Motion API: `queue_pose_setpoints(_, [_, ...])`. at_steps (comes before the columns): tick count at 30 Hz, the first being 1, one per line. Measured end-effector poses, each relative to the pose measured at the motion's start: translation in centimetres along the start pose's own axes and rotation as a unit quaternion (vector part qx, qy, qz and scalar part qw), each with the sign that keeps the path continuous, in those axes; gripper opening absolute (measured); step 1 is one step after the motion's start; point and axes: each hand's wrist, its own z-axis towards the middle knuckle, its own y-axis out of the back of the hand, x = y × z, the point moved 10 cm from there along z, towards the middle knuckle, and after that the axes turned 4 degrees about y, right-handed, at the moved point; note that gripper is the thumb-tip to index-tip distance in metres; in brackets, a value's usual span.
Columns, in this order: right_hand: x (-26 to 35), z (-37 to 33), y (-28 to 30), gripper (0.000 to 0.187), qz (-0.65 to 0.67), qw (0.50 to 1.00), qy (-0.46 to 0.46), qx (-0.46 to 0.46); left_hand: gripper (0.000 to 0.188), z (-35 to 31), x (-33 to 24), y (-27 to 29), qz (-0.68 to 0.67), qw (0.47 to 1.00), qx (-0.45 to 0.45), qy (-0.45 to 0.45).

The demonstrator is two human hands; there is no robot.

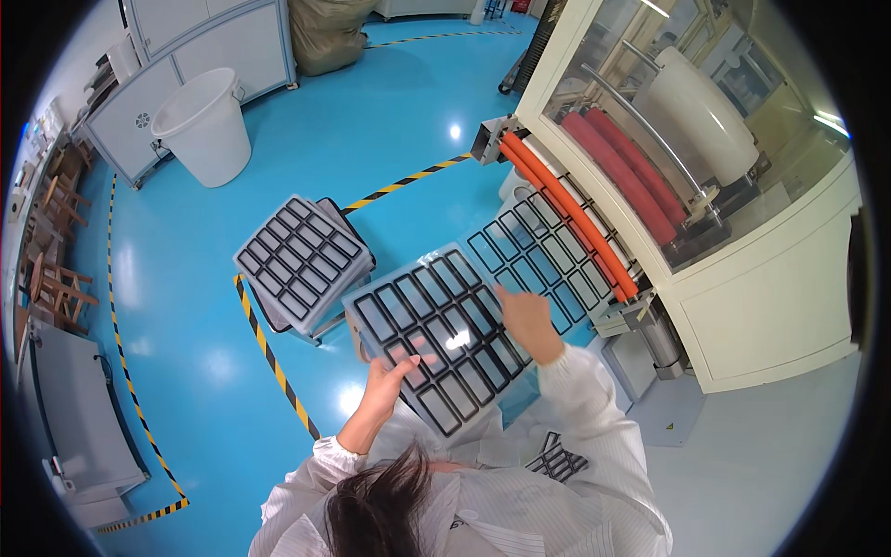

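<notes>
A clear plastic sheet (pixel 401 330) printed with rows of black rectangular frames is held in front of me, tilted and shiny. My left hand (pixel 390 385) grips its near left side, thumb on top and fingers showing through from beneath. At the right edge, my right hand (pixel 529 323) is closed with the index finger and thumb at the sheet's border. Beyond that hand, a similar framed film (pixel 529 243) comes out under the orange roller (pixel 566 209) of a machine. Whether film and sheet are joined, I cannot tell.
A stack of similar framed sheets (pixel 299 255) lies on a stand to the left. The cream machine (pixel 770 306) with red rollers (pixel 624 167) stands at right. A white bin (pixel 204 130), grey cabinets (pixel 223 46) and a large tan bag (pixel 327 35) are farther back. Yellow-black tape (pixel 269 348) marks the blue floor.
</notes>
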Motion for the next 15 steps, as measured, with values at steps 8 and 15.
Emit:
queue_pose_setpoints(8, [-4.1,-17.6,0.3,0.026,-0.034,0.965,-0.112,0.234,0.04,-0.1,0.0,1.7,-0.025,1.0,0.011,0.003])
queue_pose_setpoints(15, [-8.7,-20.1,-1.0,0.021,0.378,0.862,-0.315,0.124,0.036,0.8,-0.1,2.0,-0.006,1.0,-0.008,-0.002])
